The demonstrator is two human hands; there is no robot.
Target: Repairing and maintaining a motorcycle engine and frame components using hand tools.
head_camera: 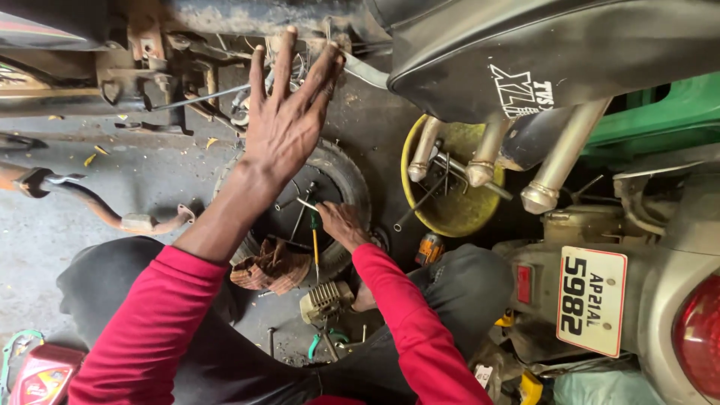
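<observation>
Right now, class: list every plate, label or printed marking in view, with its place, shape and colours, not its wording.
Number plate: lower right, on grey vehicle rear; upright white rectangle, red edge, black characters.
Seat marking: top right, on black seat; white outlined letters.

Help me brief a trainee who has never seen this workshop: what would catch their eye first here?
The left hand, fingers spread wide, raised mid-frame toward the grimy underside of a bike. Below it, the right hand picks at thin tools lying in a small wheel on the floor. To the right sit a yellow basin of metal tools, and a scooter's rear with its red tail lamp in the corner.
</observation>
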